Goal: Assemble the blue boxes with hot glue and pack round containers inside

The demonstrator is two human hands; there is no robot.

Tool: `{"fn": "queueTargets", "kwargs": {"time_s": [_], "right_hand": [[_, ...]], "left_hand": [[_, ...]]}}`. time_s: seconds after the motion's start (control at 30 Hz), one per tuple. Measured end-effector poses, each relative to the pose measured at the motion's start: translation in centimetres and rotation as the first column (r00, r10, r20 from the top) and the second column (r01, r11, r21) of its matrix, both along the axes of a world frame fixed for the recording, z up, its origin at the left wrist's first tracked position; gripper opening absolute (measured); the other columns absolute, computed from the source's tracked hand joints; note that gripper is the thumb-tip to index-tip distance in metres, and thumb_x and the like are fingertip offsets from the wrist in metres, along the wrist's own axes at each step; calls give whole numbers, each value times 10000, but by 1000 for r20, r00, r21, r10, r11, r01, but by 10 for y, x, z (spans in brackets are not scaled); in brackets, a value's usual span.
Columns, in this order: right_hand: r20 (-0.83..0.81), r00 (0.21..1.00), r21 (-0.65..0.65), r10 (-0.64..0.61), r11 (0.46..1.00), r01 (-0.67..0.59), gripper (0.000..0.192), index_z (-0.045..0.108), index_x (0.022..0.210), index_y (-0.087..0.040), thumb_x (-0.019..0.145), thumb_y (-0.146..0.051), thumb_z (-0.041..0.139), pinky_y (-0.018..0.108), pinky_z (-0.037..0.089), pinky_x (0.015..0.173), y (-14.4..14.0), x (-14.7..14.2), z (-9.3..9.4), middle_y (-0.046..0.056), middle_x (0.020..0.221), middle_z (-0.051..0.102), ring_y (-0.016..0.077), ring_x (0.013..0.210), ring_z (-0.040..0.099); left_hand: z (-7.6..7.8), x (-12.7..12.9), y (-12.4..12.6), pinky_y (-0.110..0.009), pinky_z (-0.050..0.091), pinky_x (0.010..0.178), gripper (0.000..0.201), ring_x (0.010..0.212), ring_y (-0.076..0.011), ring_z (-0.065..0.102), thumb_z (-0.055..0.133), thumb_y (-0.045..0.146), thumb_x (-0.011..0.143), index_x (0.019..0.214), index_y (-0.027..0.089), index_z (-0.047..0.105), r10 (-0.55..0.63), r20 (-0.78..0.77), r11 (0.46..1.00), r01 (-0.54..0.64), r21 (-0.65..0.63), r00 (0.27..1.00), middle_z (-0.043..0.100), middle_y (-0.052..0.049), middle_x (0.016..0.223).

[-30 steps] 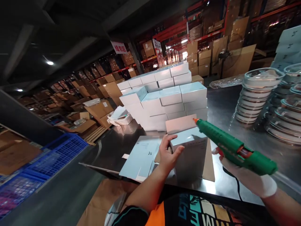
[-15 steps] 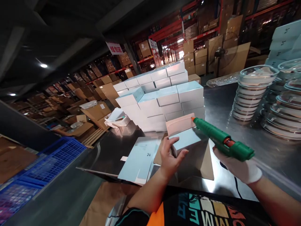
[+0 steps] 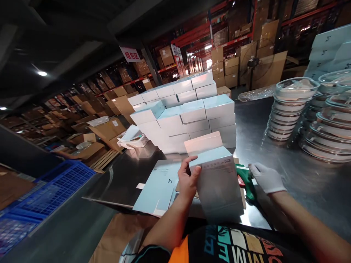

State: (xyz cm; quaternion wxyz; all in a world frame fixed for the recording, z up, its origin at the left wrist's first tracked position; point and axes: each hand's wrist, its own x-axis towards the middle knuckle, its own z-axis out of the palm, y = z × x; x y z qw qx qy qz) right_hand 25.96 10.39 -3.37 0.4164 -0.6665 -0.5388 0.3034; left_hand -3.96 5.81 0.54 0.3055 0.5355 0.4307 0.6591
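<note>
The left hand [image 3: 188, 180] grips the near left edge of a pale blue box [image 3: 216, 182], thumb on the front face and fingers curled round the side. The box stands upright on the counter [image 3: 274, 146] with its back flap [image 3: 203, 141] raised behind it. Half a second ago it sat lower and tilted away; now it is tipped up so that its broad grey front faces the camera.

The right hand [image 3: 267, 178], in a white glove, lies palm down just right of the box, fingers loosely spread and touching the rear of the green glue gun [image 3: 247, 182]. The hand is no longer closed round it. Earlier the gun was held in the air with its orange tip at the flap; now it lies on the counter, partly hidden behind the box, its black cord trailing toward the person.

Left of the box, flat unfolded blue cartons [image 3: 161, 184] lie on the counter beside brown card. Beyond the flap rises a stack of finished blue and white boxes [image 3: 189, 117]. To the right stand stacks of clear lidded dishes [image 3: 290, 109]. A blue plastic crate [image 3: 55, 186] sits low on the left, and shelves of brown cartons fill the background.
</note>
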Motion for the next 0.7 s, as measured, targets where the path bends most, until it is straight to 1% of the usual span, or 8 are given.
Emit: {"fn": "queueTargets", "kwargs": {"time_s": [0.07,0.17,0.3,0.43,0.5,0.57,0.63,0.7], "right_hand": [[-81,993,112,91,990,-81,516,781,1116,-273,928,-714,591,516,584,1070,-10,-10,19,111,1122,830,373,1214,738],[-225,913,313,342,912,-265,725,602,1517,-291,952,-743,578,468,569,1143,-25,-38,52,94,1470,723,322,1383,670],[-235,863,347,447,868,-355,616,679,1419,-262,909,-605,720,510,556,1166,-29,-56,77,99,1414,744,361,1394,646],[-190,808,392,559,797,-460,721,703,1358,-250,798,-676,861,539,557,1173,-28,-37,63,127,1445,724,405,1415,633],[-93,799,463,594,736,-494,770,704,1342,-267,716,-635,959,556,501,1237,-30,-26,52,135,1547,659,411,1477,588],[-5,790,528,614,672,-519,617,723,1294,-297,777,-541,956,574,450,1277,-35,-21,45,123,1618,602,387,1515,562],[50,767,567,639,614,-548,358,753,1255,-338,924,-432,851,579,440,1284,-42,-22,44,93,1642,584,345,1523,564],[79,751,580,655,583,-569,252,779,1251,-383,1001,-353,763,567,473,1262,-49,-26,47,65,1626,603,320,1500,592]], "left_hand": [[-1,4,1,-341,560,793,670,883,-243,701,819,753,803,1187,208,753,-40,-3,999,40,22,999,751,-70,994],[-3,13,2,-359,573,844,607,953,-262,718,848,714,804,1145,219,768,-110,-51,988,115,106,993,755,-79,1039],[-9,19,6,-392,579,923,515,1057,-274,723,831,666,859,1110,222,759,-142,-154,952,178,250,978,732,-91,1105],[-19,14,13,-444,554,1064,530,1290,-303,676,844,658,856,1113,227,674,-108,-146,922,154,355,983,652,-146,1374],[-20,11,16,-435,562,1066,599,1262,-279,702,882,634,834,1208,253,611,-143,-87,904,166,395,986,669,-126,1331],[-16,7,16,-445,575,1057,598,1208,-275,731,886,626,836,1235,260,634,-188,-128,887,224,403,974,698,-99,1228],[-8,4,14,-486,571,1081,470,1216,-293,728,843,633,877,1128,252,733,-204,-239,879,285,382,949,716,-99,1175],[0,3,12,-523,554,1113,373,1223,-298,721,805,622,918,1014,261,793,-207,-305,874,316,369,929,745,-104,1161]]}}
